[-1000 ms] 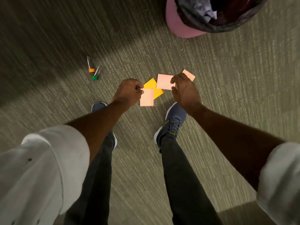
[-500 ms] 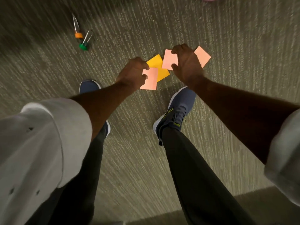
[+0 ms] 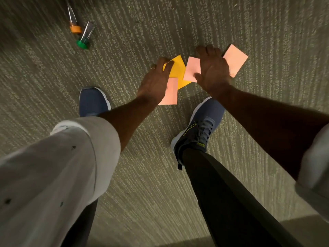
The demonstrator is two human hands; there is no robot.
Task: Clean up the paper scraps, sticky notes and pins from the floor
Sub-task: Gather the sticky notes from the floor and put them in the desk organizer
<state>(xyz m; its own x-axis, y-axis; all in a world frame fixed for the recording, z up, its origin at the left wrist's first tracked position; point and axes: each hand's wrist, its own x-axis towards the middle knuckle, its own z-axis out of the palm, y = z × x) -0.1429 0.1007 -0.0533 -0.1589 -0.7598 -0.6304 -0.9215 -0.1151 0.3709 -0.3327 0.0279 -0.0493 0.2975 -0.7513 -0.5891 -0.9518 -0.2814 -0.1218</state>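
Several sticky notes lie on the carpet in front of my feet: a yellow note (image 3: 178, 68), a pink note (image 3: 171, 93) just below it, a second pink note (image 3: 192, 69) and a third pink note (image 3: 235, 59) at the right. My left hand (image 3: 156, 81) reaches over the lower pink note, its fingertips resting on the yellow note's left corner. My right hand (image 3: 212, 68) lies flat with fingers stretched, covering the edges of the two right pink notes, thumb on the middle one. An orange pin (image 3: 75, 29) and a green pin (image 3: 83, 44) lie far left.
My left shoe (image 3: 93, 101) and right shoe (image 3: 199, 129) stand on the ribbed grey-green carpet (image 3: 267, 24) just behind the notes. Rolled white sleeves (image 3: 58, 166) fill the lower left and right edges.
The view has dropped closer to the floor and the bin has left the frame. Both hands have spread from a pinch to flat fingers; the left has reached onto the yellow note.
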